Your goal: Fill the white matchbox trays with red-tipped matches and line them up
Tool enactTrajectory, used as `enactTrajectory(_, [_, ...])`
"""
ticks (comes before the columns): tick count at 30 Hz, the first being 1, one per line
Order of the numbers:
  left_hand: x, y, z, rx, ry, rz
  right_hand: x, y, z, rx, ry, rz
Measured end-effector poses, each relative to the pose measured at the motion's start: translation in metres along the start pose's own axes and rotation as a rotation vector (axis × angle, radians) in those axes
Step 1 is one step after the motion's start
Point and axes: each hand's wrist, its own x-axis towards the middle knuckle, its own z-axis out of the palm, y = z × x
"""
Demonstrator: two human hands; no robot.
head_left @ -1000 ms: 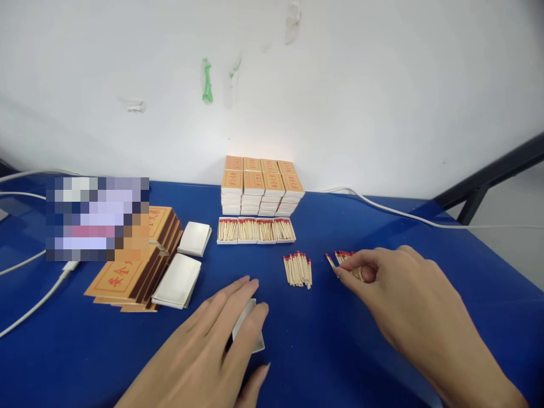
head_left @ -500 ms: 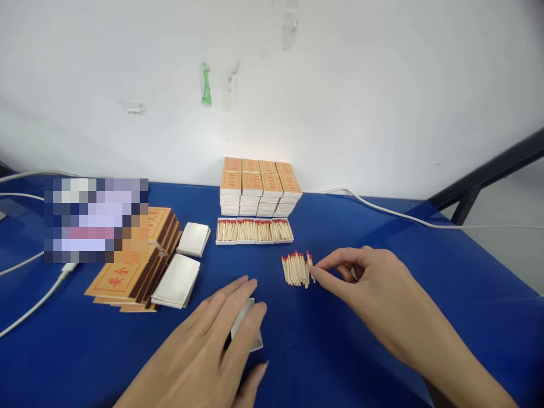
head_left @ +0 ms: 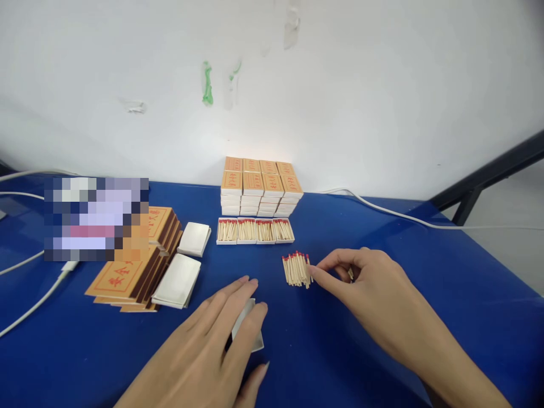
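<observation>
My left hand (head_left: 212,340) lies over an empty white matchbox tray (head_left: 257,339), fingers stretched out and apart; the fingers cover part of the tray. To its right, red-tipped matches (head_left: 296,270) lie side by side in a loose pile on the blue table. At the pile's right edge, my right hand (head_left: 361,277) is closed, thumb and forefinger pinched together at the outermost match. Light match ends (head_left: 351,273) show inside its curled fingers. Behind the pile, a row of several open trays (head_left: 246,242) stands filled with matches, heads toward the wall.
Stacked orange-topped matchboxes (head_left: 262,186) stand behind the filled trays, near the wall. On the left are stacks of flat orange sleeves (head_left: 121,277) and white trays (head_left: 176,280), beside a blurred-out device (head_left: 102,221) with a cable (head_left: 40,314). Another white cable (head_left: 391,215) crosses the right rear.
The match that stood slightly apart at my right fingertips is now against the pile. Light match ends have come into view in the curled right fingers. My left hand has stayed put.
</observation>
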Motion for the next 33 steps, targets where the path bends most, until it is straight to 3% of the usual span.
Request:
enactTrajectory(9, [-0.001, 0.002, -0.001, 0.024, 0.009, 0.003, 0.003, 0.011, -0.005, 0.005, 0.05, -0.026])
enactTrajectory(16, [0.002, 0.002, 0.0, 0.03, -0.011, 0.012, 0.01, 0.04, -0.014, -0.213, 0.3, 0.023])
enactTrajectory(24, [-0.002, 0.001, 0.002, -0.002, 0.004, -0.009, 0.0, 0.044, -0.002, -0.389, 0.305, -0.131])
enactTrajectory(29, [-0.002, 0.002, 0.002, -0.02, -0.009, -0.016, 0.001, 0.042, 0.001, -0.348, 0.304, -0.133])
enactTrajectory(33, [-0.002, 0.002, 0.001, -0.014, -0.012, -0.006, 0.001, 0.034, -0.004, -0.235, 0.224, -0.097])
